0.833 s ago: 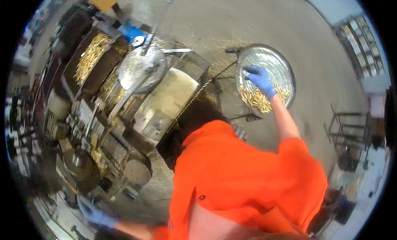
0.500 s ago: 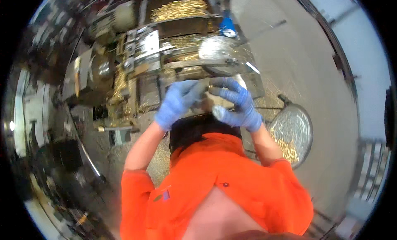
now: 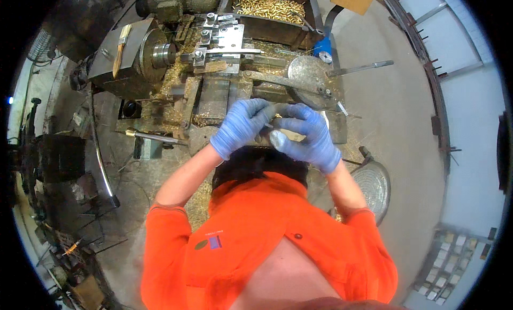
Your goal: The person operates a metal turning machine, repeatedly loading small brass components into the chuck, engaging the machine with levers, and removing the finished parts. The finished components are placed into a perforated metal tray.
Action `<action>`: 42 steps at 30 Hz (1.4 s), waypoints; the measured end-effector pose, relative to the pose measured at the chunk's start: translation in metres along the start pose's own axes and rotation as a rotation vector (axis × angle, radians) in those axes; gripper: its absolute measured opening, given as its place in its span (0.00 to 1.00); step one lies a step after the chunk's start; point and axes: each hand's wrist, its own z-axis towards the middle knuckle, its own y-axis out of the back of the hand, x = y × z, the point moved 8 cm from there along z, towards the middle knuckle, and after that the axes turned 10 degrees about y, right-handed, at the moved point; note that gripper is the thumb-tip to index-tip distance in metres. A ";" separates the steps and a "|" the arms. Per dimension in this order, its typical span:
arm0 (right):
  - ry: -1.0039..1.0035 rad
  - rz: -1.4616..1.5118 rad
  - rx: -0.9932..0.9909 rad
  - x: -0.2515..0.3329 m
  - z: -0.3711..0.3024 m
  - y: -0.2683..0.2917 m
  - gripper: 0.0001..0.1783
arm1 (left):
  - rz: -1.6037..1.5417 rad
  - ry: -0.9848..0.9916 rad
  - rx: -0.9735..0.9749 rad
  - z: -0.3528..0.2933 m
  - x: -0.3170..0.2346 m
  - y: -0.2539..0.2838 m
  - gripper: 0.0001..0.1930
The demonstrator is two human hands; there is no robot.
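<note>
Brass piece (image 3: 277,116) is showing at one o'clock from view centre, between left hand (image 3: 240,127) and right hand (image 3: 312,136). Cannot tell whether left is gripping; right is holding thumb and fingers apart.

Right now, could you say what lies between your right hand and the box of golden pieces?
The head view shows a round disc and flat bar between the right hand and the box.
</note>
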 end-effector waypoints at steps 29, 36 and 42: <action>0.223 -0.235 0.363 0.003 0.062 -0.036 0.09 | 0.485 -0.308 -0.360 -0.050 -0.023 0.110 0.13; 0.393 -0.163 0.287 0.005 0.110 -0.065 0.10 | 0.798 -0.072 -1.057 -0.205 0.013 0.269 0.07; 0.445 -0.273 0.337 -0.022 0.162 -0.101 0.12 | 0.710 0.278 -1.320 -0.355 0.129 0.376 0.17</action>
